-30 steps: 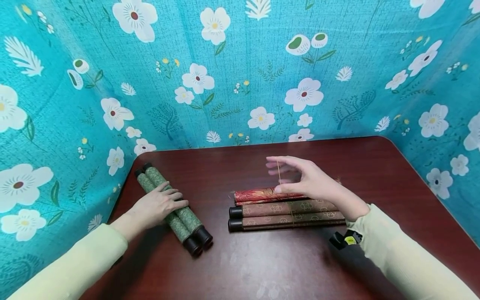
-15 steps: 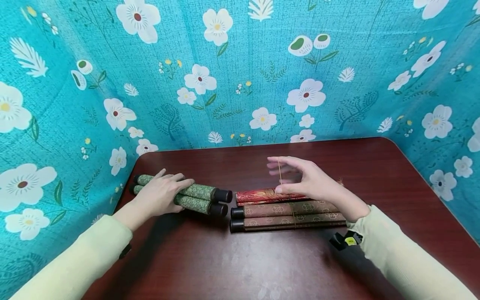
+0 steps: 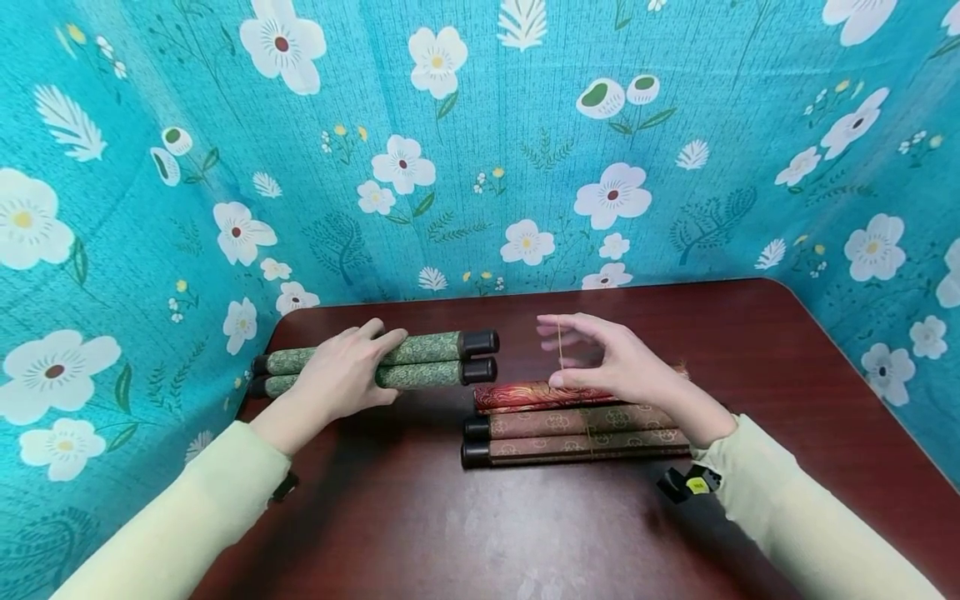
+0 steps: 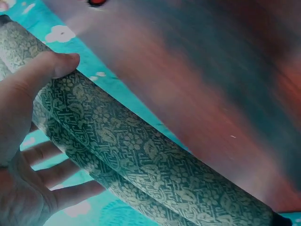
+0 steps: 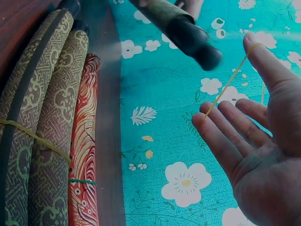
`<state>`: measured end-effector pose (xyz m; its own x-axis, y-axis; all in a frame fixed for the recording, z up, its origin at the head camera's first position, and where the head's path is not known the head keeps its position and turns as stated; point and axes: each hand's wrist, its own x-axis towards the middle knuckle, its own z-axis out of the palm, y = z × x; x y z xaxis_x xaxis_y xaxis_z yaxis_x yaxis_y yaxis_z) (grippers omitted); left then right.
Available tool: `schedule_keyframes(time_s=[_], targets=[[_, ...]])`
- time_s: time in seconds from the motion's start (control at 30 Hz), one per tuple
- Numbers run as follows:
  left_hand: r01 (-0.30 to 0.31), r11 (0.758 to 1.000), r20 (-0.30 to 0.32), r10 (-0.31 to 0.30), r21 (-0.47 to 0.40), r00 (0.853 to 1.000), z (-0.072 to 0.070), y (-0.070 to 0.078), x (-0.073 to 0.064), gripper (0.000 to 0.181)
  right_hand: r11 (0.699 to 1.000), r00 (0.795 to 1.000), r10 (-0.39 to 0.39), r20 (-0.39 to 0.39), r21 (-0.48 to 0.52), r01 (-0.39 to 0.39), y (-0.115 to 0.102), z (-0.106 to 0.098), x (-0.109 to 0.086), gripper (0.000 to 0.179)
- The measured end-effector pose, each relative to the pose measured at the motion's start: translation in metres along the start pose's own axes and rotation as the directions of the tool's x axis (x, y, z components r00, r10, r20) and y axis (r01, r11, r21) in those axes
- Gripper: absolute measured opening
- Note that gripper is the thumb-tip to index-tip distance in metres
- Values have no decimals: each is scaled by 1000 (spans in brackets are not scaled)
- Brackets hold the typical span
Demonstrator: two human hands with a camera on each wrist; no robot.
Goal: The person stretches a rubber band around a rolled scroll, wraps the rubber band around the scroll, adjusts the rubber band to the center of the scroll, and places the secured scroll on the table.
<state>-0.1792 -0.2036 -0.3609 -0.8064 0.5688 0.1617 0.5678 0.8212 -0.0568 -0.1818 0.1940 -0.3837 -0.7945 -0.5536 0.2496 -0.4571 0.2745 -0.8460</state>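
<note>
My left hand (image 3: 333, 375) grips a pair of green patterned scrolls (image 4: 136, 146) with black end knobs. They lie side by side, held up over the table's left half and pointing right. In the left wrist view the thumb presses on one scroll while the fingers reach under the other. Around the spread thumb and forefinger of my right hand (image 3: 615, 358) a thin yellow rubber band (image 5: 230, 84) is stretched. That hand hovers over a red and gold scroll (image 5: 84, 141), with two brown patterned scrolls (image 3: 540, 448) next to it on the near side.
The dark red table (image 3: 525, 533) has a rounded far right corner. Teal floral cloth (image 3: 480, 150) hangs behind it and at both sides. A yellow band (image 5: 40, 140) circles the brown scrolls and a green tie (image 5: 82, 181) the red one.
My left hand has lifted the green scrolls and swung them from a slant to nearly level, their near ends moving right and away. My right hand has stayed in place with the rubber band.
</note>
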Motion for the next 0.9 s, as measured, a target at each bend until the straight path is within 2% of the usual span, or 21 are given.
schedule_keyframes(time_s=[0.13, 0.47, 0.9], targets=[[32, 999, -9, -32, -10, 999, -10, 12, 7, 80, 1000, 1000, -4, -24, -16, 3, 0, 3, 1, 74], [27, 1000, -72, -26, 8, 997, -24, 36, 20, 78, 1000, 996, 5, -91, 21, -3, -2, 10, 8, 76], [13, 998, -109, -6, 62, 994, -29, 49, 27, 75, 997, 986, 50, -158, 60, -41, -7, 11, 15, 80]])
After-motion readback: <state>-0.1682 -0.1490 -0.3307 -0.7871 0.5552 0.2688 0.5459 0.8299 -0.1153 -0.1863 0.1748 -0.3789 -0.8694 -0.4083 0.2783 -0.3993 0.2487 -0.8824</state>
